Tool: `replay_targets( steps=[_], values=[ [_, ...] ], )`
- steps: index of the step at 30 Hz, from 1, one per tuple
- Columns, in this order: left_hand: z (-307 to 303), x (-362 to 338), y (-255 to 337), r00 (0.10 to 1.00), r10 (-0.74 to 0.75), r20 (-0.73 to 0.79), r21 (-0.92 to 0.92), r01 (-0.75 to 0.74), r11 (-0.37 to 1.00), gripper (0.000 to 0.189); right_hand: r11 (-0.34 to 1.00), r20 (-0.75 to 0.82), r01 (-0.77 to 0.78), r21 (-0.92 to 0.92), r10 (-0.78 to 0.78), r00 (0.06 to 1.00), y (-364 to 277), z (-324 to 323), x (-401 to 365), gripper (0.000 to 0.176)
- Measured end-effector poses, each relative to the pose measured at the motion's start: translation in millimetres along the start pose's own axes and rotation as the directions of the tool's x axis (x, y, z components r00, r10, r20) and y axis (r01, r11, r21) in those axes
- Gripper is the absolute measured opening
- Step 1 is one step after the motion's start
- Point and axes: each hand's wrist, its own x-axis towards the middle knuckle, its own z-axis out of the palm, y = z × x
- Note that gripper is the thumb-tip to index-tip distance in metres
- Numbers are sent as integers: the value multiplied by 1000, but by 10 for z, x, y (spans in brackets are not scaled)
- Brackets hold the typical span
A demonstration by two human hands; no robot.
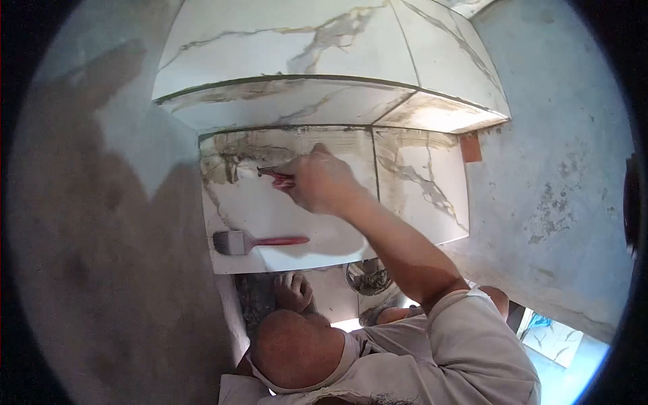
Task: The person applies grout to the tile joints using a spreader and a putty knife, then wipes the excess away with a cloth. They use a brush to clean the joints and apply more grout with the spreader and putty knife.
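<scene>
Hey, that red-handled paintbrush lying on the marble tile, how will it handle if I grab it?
The paintbrush probably feels light: slim stiff handle, soft bristles. Being flat, it likely won't roll, though it might slide on the glossy tile.

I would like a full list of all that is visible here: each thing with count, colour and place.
marble-look tiles: several, white with grey-brown veins, on the steps, centre
brush: one, red handle, pale bristles, lying on the lower tile
red-handled tool: one, held against the lower tile
orange-red piece: one, against the right wall beside the step
metal container: one, grey, below the lower tile's front edge
cement walls: two, grey, left and right
shirt: one, pale, bottom right
right hand: one, shut on the red-handled tool
left hand: one, low, beneath the tile's front edge; grip unclear
</scene>
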Motion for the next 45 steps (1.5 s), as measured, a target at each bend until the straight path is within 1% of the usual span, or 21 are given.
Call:
replay_targets(
  steps=[3, 5, 11, 14, 18, 20, 22, 24, 25, 26, 27, 28, 31, 32, 34, 36, 39, 40, 41, 43, 45],
  values=[
    [13, -38, 29, 1000, -22, -8, -5, 22, 1000, 29, 990, 23, 104, 99, -107, 994, 495, -206, -126, 30],
    [0, -23, 32, 1000, -8, -30, -4, 8, 1000, 31, 966, 56, -24, 259, 10, 998, 700, -430, -223, 33],
    [-21, -14, 51, 999, -42, 33, -2, 43, 999, 31, 880, 205, -138, 455, 48, 978, 1351, -470, -519, 36],
    [-2, -17, 9, 1000, 6, 19, -26, -6, 1000, 31, 880, 150, -153, 449, 94, 984, 1421, -478, -613, 36],
    [-72, 27, 69, 993, -8, 118, 7, 7, 1000, 31, 886, 166, -169, 431, 106, 980, 1573, -506, -862, 37],
    [-29, 52, 37, 996, 34, 86, 47, -38, 998, 31, 784, 378, -316, 535, 113, 919, 1614, -576, -1020, 42],
    [-36, 126, 45, 994, 86, 73, 62, -91, 994, 30, 731, 372, -337, 593, 122, 920, 1698, -499, -1215, 43],
    [-9, 165, 20, 985, 134, 106, 110, -146, 983, 27, 521, 412, -401, 753, 100, 905, 1858, -396, -1404, 45],
    [66, 128, -30, 981, 145, 128, 149, -164, 975, 23, 509, 415, -412, 756, 114, 903, 1901, -373, -1521, 45],
    [118, 135, -12, 978, 154, 142, 140, -174, 975, 23, 402, 413, -457, 794, 195, 889, 1894, -366, -1650, 45],
    [176, 146, 10, 968, 147, 201, 55, -161, 985, 20, 289, 418, -488, 823, 273, 866, 1881, -353, -1770, 46],
    [203, 173, 49, 954, 146, 262, -29, -143, 989, 16, 275, 422, -495, 824, 285, 861, 1869, -323, -1884, 46],
    [340, 309, 281, 943, 241, 230, -88, -227, 970, 13, 44, 427, -488, 872, 418, 802, 1729, -343, -2289, 49],
    [374, 351, 331, 935, 267, 234, -120, -245, 962, 13, 36, 422, -489, 872, 452, 786, 1714, -433, -2472, 49],
    [434, 398, 368, 913, 264, 312, -152, -226, 962, 13, 80, 261, -356, 931, 537, 802, 1768, -704, -2943, 50],
    [741, 316, 108, 899, 373, 229, -269, -309, 912, 13, 165, 139, -298, 940, 613, 778, 1752, -1062, -3473, 50],
    [842, 155, 19, 890, 408, 204, -377, -313, 872, 15, 249, 70, -378, 892, 749, 659, 1653, -1527, -4242, 53],
    [820, 101, 32, 895, 346, 282, -330, -248, 911, 17, 248, 67, -428, 869, 799, 598, 1614, -1650, -4417, 54],
    [828, 95, 72, 898, 274, 345, -272, -183, 945, 18, 265, 52, -433, 861, 803, 594, 1632, -1730, -4537, 54],
    [818, 51, 152, 880, 106, 463, -133, -49, 990, 22, 187, 78, -422, 887, 841, 536, 1731, -1779, -4692, 53],
    [762, 92, 152, 821, -66, 567, 36, 55, 998, 26, 165, 92, -395, 904, 827, 555, 1775, -1793, -4675, 52]
  ],
)
